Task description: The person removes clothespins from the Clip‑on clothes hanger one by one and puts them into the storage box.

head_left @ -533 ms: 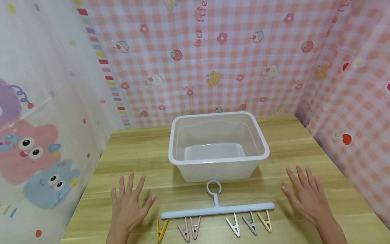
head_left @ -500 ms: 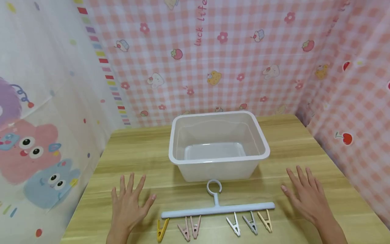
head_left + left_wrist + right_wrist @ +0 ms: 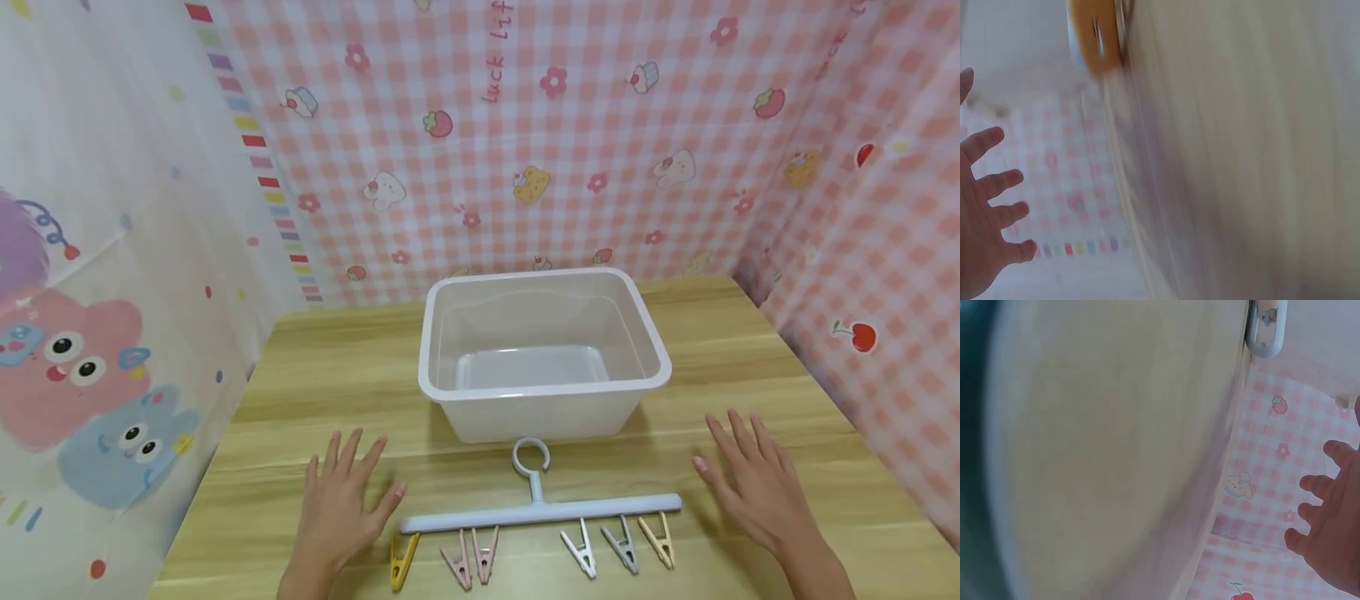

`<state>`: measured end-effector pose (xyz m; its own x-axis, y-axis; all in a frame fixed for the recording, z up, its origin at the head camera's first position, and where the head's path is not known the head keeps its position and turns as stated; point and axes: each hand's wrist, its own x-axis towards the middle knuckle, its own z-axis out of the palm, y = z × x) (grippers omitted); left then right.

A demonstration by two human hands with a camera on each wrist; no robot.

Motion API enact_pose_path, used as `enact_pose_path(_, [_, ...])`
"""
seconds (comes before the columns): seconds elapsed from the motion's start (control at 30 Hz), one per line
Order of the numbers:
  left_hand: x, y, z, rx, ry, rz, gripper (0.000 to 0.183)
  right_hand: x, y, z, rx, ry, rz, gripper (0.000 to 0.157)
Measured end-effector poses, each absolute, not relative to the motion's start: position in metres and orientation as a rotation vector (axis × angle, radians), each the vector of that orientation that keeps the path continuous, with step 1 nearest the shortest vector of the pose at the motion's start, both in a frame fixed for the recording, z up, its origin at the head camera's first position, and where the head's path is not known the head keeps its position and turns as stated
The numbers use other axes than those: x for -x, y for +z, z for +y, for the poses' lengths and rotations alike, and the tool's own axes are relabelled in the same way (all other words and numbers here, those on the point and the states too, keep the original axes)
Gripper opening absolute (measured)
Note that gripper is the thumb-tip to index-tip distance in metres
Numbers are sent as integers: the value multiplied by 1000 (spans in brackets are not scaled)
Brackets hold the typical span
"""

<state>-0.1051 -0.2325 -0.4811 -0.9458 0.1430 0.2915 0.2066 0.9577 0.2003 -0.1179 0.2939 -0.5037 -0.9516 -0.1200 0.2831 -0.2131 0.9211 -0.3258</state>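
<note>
My left hand (image 3: 341, 508) has its fingers spread, palm down, just left of a pale grey-blue clip hanger (image 3: 540, 514). It holds nothing. Along the hanger's front side lie several clips: a yellow one (image 3: 403, 562) nearest the left hand, two pink ones, then a white (image 3: 581, 550), a grey (image 3: 622, 546) and a cream one (image 3: 658, 542). To the hanger's right my right hand (image 3: 757, 492) lies with spread fingers and nothing in it. The left wrist view shows the left hand (image 3: 988, 206) beside the blurred yellow clip (image 3: 1097, 37).
Behind the hanger stands a white plastic basin (image 3: 543, 417), with nothing in it; the hanger's hook (image 3: 531, 457) points at its front wall. The wood-grain table (image 3: 337, 367) is bordered by patterned cloth (image 3: 487, 150) at the back and both sides.
My left hand has shifted right, closer to the hanger's left end. The head view has tilted slightly down. The right hand, hanger, clips and basin stay in place.
</note>
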Motion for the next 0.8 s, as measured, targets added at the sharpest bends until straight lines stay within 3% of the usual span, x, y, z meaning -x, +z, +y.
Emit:
enact_pose_path(0.37, [95, -498, -174, 765, -475, -2874, 31, 98, -505, 286, -275, 523, -2903, 50])
enact_pose_path(0.8, [99, -500, -154, 833, -573, -2933, 8, 95, -508, 284, -327, 646, -2824, 39])
